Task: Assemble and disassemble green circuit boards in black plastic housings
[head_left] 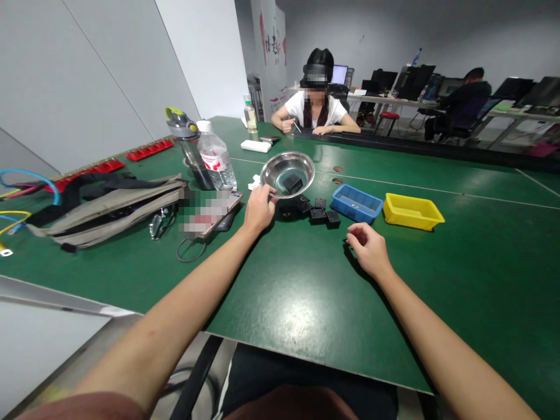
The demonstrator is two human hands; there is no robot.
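My left hand (260, 209) is closed on the near-left rim of a shiny metal bowl (268, 169), thumb and fingers pinching its edge. The bowl tilts toward me, with a dark block (293, 184) inside. Just right of it, several small black square blocks (318, 216) lie in a loose cluster on the green table. My right hand (370, 249) is near the table, to the right of the blocks. Its fingers curl loosely with a gap to the thumb, and nothing shows in them. Beyond that hand are a blue plastic bin (356, 201) and a yellow plastic bin (413, 212).
To the left lie a phone (212, 214), a grey-beige bag (118, 210), a large water bottle (216, 156) and a dark drink bottle (189, 146). A white bar-shaped object (256, 146) lies farther back. Across the green table (289, 291) sits another person (317, 111) wearing a headset.
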